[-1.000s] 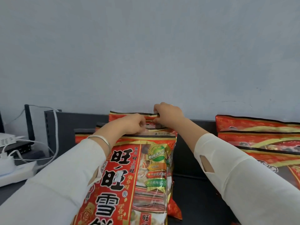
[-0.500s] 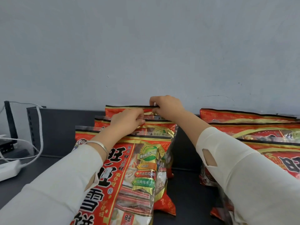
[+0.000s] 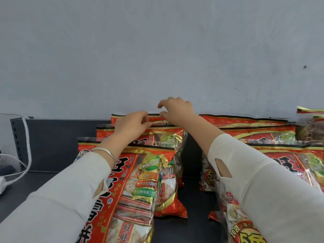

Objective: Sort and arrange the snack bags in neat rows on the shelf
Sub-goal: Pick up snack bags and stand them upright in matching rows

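Note:
Three red snack bags stand one behind another on the dark shelf (image 3: 192, 204): a front bag (image 3: 140, 172), a middle bag (image 3: 164, 137) and a back bag (image 3: 155, 118) against the wall. My left hand (image 3: 131, 126) pinches the top seam of the back bag with curled fingers. My right hand (image 3: 177, 109) hovers at the same seam. Its thumb touches the edge, and its forefinger is lifted off with a gap between them. To the right stands a second row of the same red bags (image 3: 259, 134), partly hidden by my right sleeve.
A dark shelf back panel (image 3: 57, 146) runs behind the bags, with the grey wall above it. A white cable (image 3: 26, 135) hangs over the panel's left end toward a white device (image 3: 1, 186). Bare shelf shows between the two rows.
The view has shifted right, bringing more of the right row into sight. My right hand has loosened from the back bag's top seam and risen slightly. My left hand keeps its pinch.

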Demonstrator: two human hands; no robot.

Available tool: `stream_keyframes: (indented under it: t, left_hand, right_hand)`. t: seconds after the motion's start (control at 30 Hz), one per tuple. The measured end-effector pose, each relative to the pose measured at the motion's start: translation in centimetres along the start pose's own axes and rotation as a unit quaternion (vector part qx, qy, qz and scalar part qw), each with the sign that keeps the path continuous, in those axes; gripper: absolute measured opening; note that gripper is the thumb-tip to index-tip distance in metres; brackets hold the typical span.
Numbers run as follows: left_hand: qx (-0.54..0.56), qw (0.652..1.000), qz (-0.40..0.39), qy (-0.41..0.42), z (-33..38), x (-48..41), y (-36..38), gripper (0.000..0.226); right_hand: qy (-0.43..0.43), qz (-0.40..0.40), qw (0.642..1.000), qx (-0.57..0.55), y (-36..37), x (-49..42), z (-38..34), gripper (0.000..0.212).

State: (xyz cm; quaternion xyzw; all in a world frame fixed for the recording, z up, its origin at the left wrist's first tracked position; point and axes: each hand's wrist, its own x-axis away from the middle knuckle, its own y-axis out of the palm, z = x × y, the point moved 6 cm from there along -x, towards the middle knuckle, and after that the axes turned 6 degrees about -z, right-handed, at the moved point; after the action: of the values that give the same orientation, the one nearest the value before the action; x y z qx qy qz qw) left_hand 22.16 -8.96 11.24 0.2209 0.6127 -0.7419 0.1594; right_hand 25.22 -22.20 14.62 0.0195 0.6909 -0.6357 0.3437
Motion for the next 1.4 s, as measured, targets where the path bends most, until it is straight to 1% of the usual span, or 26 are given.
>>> stream_keyframes:
  t: [0.13, 0.17, 0.2, 0.27, 0.33, 0.43, 0.5, 0.57, 0.6, 0.67, 0.73, 0.77, 0.8, 0.83, 0.87, 0.9, 0.97, 1.0, 1.03, 1.13, 1.2, 1.3, 1.33, 1.4]
  left_hand:
    - [0.034, 0.997, 0.068, 0.012, -0.1, 0.9, -1.7, 0.019]
    - [0.036, 0.996, 0.075, 0.016, -0.2, 1.1, -1.9, 0.021]
    - [0.037, 0.996, 0.074, 0.019, -0.3, 1.2, -2.0, 0.022]
    - [0.03, 0.997, 0.06, 0.023, -0.7, 1.4, -1.9, 0.023]
    - [0.012, 0.998, 0.045, 0.038, -1.2, 1.7, -1.3, 0.023]
    - [0.012, 0.997, 0.039, 0.061, -1.8, 2.8, -0.9, 0.026]
    - [0.021, 0.997, 0.034, 0.062, -2.3, 3.7, -1.1, 0.03]
    - [0.029, 0.997, 0.044, 0.054, -3.0, 4.9, -1.8, 0.028]
    - [0.033, 0.997, 0.055, 0.038, -3.7, 5.5, -2.2, 0.026]
    - [0.043, 0.996, 0.072, -0.028, -5.7, 6.8, -3.0, 0.029]
    - [0.043, 0.989, 0.063, -0.125, -8.1, 8.4, -3.0, 0.036]
    - [0.056, 0.983, 0.038, -0.172, -9.1, 9.3, -2.6, 0.043]
    - [0.085, 0.974, 0.004, -0.209, -9.9, 10.3, -1.9, 0.052]
    - [0.126, 0.964, -0.025, -0.233, -10.1, 11.2, -1.1, 0.061]
    - [0.162, 0.955, -0.038, -0.246, -10.0, 11.9, -0.5, 0.068]
    - [0.182, 0.95, -0.033, -0.25, -9.4, 12.5, -0.2, 0.073]
    - [0.174, 0.954, 0.006, -0.243, -7.6, 13.2, -0.4, 0.076]
    - [0.16, 0.958, 0.026, -0.235, -6.6, 13.5, -0.7, 0.075]
    - [0.149, 0.961, 0.042, -0.228, -5.8, 13.6, -0.9, 0.075]
    - [0.125, 0.968, 0.054, -0.211, -4.5, 14.2, -0.8, 0.07]
    - [0.106, 0.972, 0.053, -0.204, -4.3, 14.6, -0.5, 0.067]
    - [0.068, 0.977, 0.049, -0.195, -3.9, 15.4, -0.2, 0.063]
    - [0.053, 0.979, 0.052, -0.19, -3.7, 15.8, -0.2, 0.062]
    - [0.025, 0.979, 0.061, -0.192, -3.3, 16.6, 0.0, 0.06]
  right_hand:
    - [-0.055, 0.12, 0.991, 0.002, -1.3, 1.4, -2.2, 0.027]
    - [-0.066, 0.134, 0.989, -0.014, -1.3, 1.8, -2.8, 0.026]
    - [-0.074, 0.125, 0.988, -0.046, -1.2, 2.0, -3.5, 0.025]
    - [-0.086, 0.061, 0.987, -0.119, -0.4, 2.3, -4.7, 0.021]
    - [-0.087, -0.011, 0.985, -0.151, 0.3, 2.7, -5.6, 0.019]
    - [-0.075, -0.065, 0.973, -0.21, 0.9, 3.7, -6.5, 0.018]
    - [-0.077, -0.099, 0.968, -0.219, 1.3, 4.5, -7.2, 0.024]
    - [-0.063, -0.138, 0.971, -0.184, 1.6, 5.0, -7.5, 0.039]
    - [-0.057, -0.155, 0.973, -0.162, 1.7, 5.2, -7.6, 0.046]
    - [-0.053, -0.199, 0.968, -0.147, 2.1, 5.7, -7.5, 0.057]
    - [-0.057, -0.256, 0.955, -0.137, 2.5, 6.7, -7.4, 0.056]
    - [-0.063, -0.267, 0.955, -0.115, 2.5, 7.2, -7.3, 0.052]
    - [-0.066, -0.255, 0.961, -0.086, 2.4, 7.5, -7.0, 0.045]
    - [-0.064, -0.221, 0.972, -0.056, 2.2, 7.6, -6.7, 0.033]
    - [-0.055, -0.176, 0.982, -0.026, 1.7, 7.7, -6.3, 0.021]
    - [-0.041, -0.129, 0.991, 0.002, 1.3, 7.8, -6.0, 0.012]
    - [-0.002, -0.042, 0.998, 0.036, 0.4, 8.1, -5.3, 0.014]
    - [0.017, -0.014, 0.999, 0.034, 0.0, 8.1, -4.8, 0.015]
    - [0.032, 0.004, 0.999, 0.028, -0.3, 8.3, -4.3, 0.015]
    - [0.055, -0.001, 0.998, 0.007, 0.2, 9.2, -3.3, 0.017]
    - [0.052, 0.012, 0.998, 0.013, 0.7, 10.0, -3.5, 0.024]
    - [0.041, 0.058, 0.997, 0.031, 0.5, 11.6, -4.6, 0.05]
    - [0.032, 0.081, 0.996, 0.028, 0.2, 12.1, -5.1, 0.053]
    - [-0.007, 0.113, 0.993, 0.028, 0.1, 13.4, -6.6, 0.05]
